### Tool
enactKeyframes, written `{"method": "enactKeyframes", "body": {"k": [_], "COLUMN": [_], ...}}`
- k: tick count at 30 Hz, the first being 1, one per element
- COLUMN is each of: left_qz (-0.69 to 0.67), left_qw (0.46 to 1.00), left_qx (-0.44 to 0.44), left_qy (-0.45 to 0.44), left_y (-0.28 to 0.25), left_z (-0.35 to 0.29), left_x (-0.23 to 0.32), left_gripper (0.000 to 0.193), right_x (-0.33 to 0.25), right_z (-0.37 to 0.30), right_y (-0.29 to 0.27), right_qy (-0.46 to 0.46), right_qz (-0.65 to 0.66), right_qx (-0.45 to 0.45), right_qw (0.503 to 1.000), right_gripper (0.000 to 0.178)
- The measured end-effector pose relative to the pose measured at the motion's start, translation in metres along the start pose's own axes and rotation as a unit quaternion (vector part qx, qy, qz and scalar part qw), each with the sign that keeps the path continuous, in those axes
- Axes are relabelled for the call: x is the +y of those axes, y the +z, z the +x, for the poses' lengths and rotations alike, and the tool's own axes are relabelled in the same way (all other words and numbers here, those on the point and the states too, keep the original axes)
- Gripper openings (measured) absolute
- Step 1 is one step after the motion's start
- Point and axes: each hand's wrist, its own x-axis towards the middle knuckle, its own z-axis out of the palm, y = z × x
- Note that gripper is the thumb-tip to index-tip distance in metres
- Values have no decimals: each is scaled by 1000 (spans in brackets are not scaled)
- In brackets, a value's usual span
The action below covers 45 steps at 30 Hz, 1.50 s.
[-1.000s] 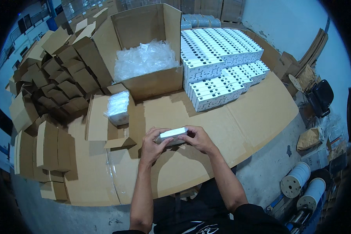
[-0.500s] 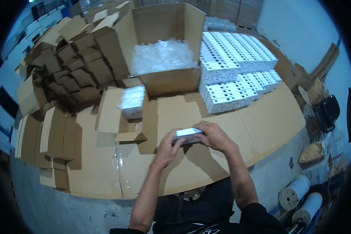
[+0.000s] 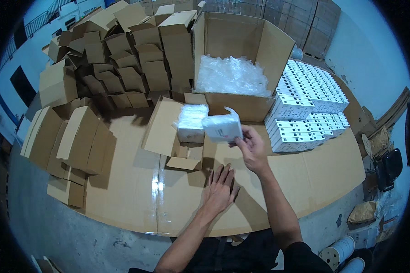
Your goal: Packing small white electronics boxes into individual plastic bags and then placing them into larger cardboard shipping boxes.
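Observation:
Raised above the table, a flat white box in clear plastic wrap [image 3: 222,128] is gripped at its right edge by my right hand [image 3: 254,150]. A loose flap of the wrap sticks up at its top. My left hand [image 3: 219,189] lies with fingers spread on the cardboard-covered table [image 3: 187,204], holding nothing. Just left of the raised box stands an open brown carton [image 3: 161,129], its flaps folded out. Inside it, plastic-wrapped white boxes [image 3: 191,123] fill the far part, and its near part shows bare cardboard.
Behind the carton, a large open box [image 3: 237,107] holds a heap of clear plastic bags [image 3: 232,75]. White boxes [image 3: 300,104] are stacked in rows at the right. Brown cartons [image 3: 146,63] pile up at the back left, and several closed ones [image 3: 79,136] stand at the left edge.
Both hands held a small box over the middle of the table. My left hand has let go and lies flat; my right hand has lifted a wrapped box beside the carton. The view has shifted.

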Motion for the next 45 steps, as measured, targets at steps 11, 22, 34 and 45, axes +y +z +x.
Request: {"method": "enactKeyframes", "body": {"k": [11, 22, 34, 45], "left_qz": [-34, -27, 10, -18], "left_qw": [999, 999, 999, 999], "left_qx": [19, 14, 6, -19], "left_qy": [11, 28, 38, 19], "left_y": [0, 3, 5, 7], "left_z": [0, -4, -10, -9], "left_x": [-5, -10, -14, -15], "left_gripper": [57, 59, 47, 57], "right_x": [-13, 5, 6, 21], "right_z": [73, 68, 63, 53], "right_y": [40, 79, 99, 92], "right_qy": [-100, -117, -158, -113], "right_qz": [-301, -510, -610, -490], "right_qx": [-191, -192, -130, -97], "right_qw": [929, 830, 765, 859], "right_gripper": [24, 27, 33, 37]}}
